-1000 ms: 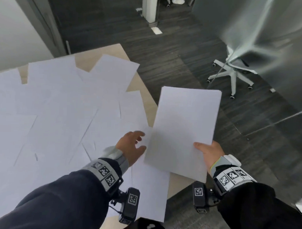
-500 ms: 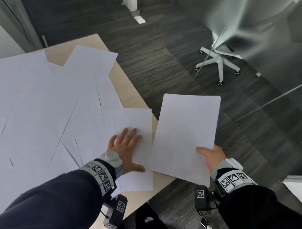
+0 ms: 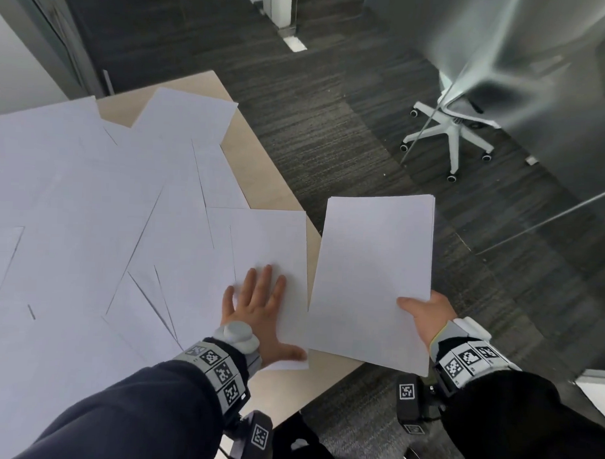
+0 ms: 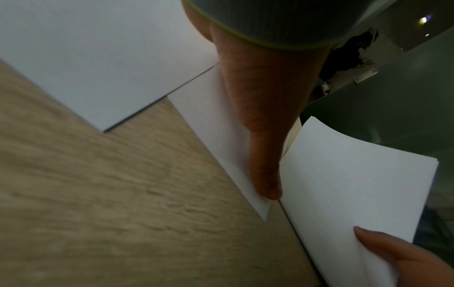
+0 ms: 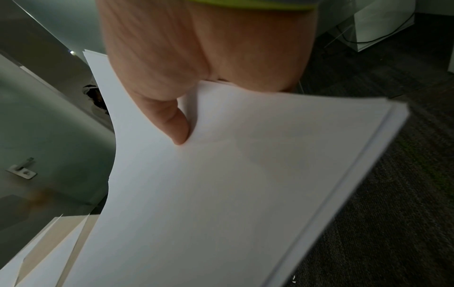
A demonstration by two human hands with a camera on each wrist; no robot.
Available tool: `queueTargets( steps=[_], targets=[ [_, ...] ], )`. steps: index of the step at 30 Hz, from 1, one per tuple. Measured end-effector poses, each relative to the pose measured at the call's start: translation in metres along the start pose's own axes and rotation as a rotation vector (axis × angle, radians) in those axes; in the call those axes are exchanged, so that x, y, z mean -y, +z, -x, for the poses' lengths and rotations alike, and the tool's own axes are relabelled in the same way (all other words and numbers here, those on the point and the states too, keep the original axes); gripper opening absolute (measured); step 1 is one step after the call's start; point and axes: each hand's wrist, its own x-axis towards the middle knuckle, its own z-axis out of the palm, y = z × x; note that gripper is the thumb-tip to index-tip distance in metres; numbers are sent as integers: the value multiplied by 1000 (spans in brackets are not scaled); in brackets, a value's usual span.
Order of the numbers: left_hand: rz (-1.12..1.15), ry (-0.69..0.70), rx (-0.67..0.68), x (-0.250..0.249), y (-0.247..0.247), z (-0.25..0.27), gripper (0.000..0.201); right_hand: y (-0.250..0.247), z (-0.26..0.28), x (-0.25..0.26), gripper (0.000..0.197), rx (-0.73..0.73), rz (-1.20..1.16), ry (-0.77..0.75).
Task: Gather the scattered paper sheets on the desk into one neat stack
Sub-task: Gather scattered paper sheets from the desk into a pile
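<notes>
Tabletop [image 3: 272,180]: landmark, wood-tone, mostly covered w/ scattered sheets [image 3: 89,204]. Stack [image 3: 371,279]: held off tabletop's right edge, above the floor; approx. several sheets thick. Top sheet [image 3: 269,248]: at tabletop's near-right corner. Left hand [image 3: 257,310]: fingers straight, spread, flat on top sheet. Right hand [image 3: 425,312]: thumb over stack's near edge; remaining fingers hidden beneath, prob. pinching.

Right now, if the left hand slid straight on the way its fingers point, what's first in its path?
More loose paper: the left hand lies flat on a sheet, fingers pointing up the desk toward overlapping sheets.
</notes>
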Motion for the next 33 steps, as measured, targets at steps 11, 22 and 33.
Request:
queueTargets(
  steps=[11, 22, 33],
  targets=[
    [154, -12, -156, 11, -27, -9, 97, -1, -5, 2, 14, 24, 57, 9],
    [417, -46, -281, -4, -44, -20, 54, 35, 2, 20, 18, 115, 37, 3],
    [740, 20, -218, -14, -62, -14, 43, 19, -4, 10, 13, 130, 42, 33]
  ],
)
